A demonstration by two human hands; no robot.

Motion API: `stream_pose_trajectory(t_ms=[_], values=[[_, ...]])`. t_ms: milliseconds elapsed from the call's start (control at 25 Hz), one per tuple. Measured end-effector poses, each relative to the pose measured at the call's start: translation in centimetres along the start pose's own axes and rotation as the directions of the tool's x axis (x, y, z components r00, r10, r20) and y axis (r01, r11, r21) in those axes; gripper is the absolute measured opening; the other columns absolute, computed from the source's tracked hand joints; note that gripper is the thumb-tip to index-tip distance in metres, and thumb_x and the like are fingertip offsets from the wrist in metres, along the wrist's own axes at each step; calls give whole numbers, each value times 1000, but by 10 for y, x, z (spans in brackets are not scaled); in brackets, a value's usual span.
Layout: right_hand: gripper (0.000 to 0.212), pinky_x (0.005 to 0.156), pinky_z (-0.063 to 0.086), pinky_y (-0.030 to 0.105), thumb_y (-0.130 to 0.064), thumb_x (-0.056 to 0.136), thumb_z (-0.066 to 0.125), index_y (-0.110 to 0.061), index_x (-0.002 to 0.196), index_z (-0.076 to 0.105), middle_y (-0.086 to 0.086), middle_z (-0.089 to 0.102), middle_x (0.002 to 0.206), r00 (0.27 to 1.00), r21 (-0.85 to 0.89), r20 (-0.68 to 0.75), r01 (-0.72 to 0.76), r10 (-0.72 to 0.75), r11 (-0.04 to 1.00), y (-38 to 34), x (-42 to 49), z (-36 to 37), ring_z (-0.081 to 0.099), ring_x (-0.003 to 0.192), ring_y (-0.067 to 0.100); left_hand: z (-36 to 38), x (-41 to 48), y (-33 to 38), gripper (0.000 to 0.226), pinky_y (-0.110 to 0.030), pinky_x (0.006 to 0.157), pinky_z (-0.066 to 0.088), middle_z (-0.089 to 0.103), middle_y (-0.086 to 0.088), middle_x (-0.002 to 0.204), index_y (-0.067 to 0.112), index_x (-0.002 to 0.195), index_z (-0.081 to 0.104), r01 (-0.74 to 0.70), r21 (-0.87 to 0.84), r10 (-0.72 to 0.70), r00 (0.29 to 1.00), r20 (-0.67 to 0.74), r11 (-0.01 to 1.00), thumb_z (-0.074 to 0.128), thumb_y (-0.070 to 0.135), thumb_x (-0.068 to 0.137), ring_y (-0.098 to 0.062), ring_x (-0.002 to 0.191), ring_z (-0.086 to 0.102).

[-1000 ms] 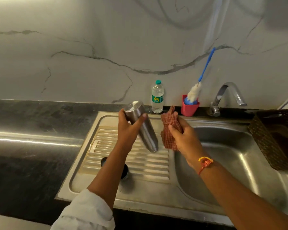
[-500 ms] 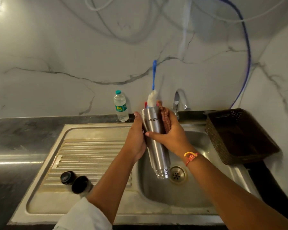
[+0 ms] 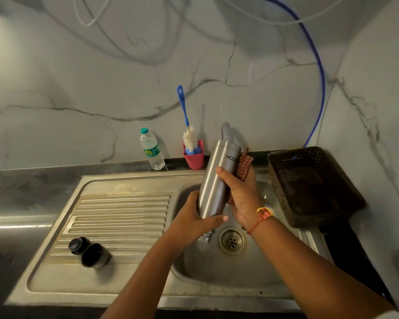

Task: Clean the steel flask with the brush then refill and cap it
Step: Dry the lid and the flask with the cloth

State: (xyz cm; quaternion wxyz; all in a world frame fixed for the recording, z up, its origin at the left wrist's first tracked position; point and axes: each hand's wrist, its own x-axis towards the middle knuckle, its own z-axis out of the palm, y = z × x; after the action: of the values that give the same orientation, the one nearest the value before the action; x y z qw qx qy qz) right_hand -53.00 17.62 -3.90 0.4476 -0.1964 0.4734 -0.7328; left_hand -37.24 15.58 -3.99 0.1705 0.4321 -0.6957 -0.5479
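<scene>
Head view: your left hand (image 3: 191,217) and right hand (image 3: 242,196) both curl round the steel flask (image 3: 213,194) over the sink (image 3: 217,272), clear of its rim.

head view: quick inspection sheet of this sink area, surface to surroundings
surface: steel sink, ribbed drainboard left, basin with drain right.
job's things: steel flask upside down over the basin, uncapped; two dark caps on the drainboard; brush standing in pink cup; water bottle beside it.
clutter: brown basket right of the basin.
grippers: left hand grips the flask's lower end; right hand grips its middle with a checked cloth against it.
cables: blue hose and white cables along the wall.
surroundings: marble wall, tap behind the flask.
</scene>
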Motion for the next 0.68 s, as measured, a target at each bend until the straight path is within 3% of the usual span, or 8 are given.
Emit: stream_pose_trajectory(t_ms=[120,240,280,400,480,560,640,680], values=[[71,76,61,39,-23,83,79,-34,142,41,-2,65,127,998,-56,10,57,-57,997,3,-3,-2,69,106,16,0,-6,1,75,-23,71,60,57,1,121,26,130,40,51,-25,-54,994,-100,998,91,24,75,-12,101,66],[56,74,59,23,-39,100,51,-39,150,25,-6,54,135,988,-143,117,114,-97,983,2,-6,-2,65,106,3,-4,-12,5,66,-19,66,58,61,-2,120,22,130,45,19,-71,-32,984,-174,997,88,27,80,-12,93,70],[51,77,57,18,-41,104,41,-38,152,24,-7,50,139,973,-250,164,201,-163,947,2,-8,-1,61,111,-2,-7,-13,7,62,-20,66,58,63,-3,118,23,130,48,8,-96,-26,982,-188,995,86,33,82,-10,91,71],[52,108,46,32,-36,103,35,-41,154,25,-9,27,160,887,-505,322,456,-330,733,2,-21,9,40,138,9,-19,-14,12,62,-40,82,64,69,-11,118,25,129,55,12,-264,-54,987,-152,964,83,46,78,-19,96,74],[55,109,44,42,-32,101,39,-44,153,24,-20,23,160,782,-585,467,623,-412,520,10,-23,12,40,135,12,-29,-13,12,64,-49,94,59,71,-13,118,20,130,58,9,-422,-46,996,-76,906,86,32,74,-31,103,71],[56,105,47,40,-35,99,45,-50,150,26,-44,22,147,755,-587,539,654,-374,476,10,-26,20,42,129,16,-42,-11,11,59,-51,96,54,70,-16,116,13,131,59,-30,-504,20,999,-26,863,83,13,77,-35,106,68],[51,106,41,33,-36,98,48,-45,147,37,-37,24,153,672,-558,636,740,-380,375,5,-28,28,40,129,18,-56,-10,12,56,-53,96,55,69,-18,122,14,135,58,-68,-486,67,998,-18,871,78,6,83,-37,112,67],[48,107,36,31,-36,99,48,-41,146,42,-25,28,157,599,-553,699,799,-390,236,6,-25,30,38,129,18,-61,-11,11,55,-50,93,57,69,-18,123,16,135,58,-75,-450,73,997,-21,890,76,3,85,-34,111,68]])
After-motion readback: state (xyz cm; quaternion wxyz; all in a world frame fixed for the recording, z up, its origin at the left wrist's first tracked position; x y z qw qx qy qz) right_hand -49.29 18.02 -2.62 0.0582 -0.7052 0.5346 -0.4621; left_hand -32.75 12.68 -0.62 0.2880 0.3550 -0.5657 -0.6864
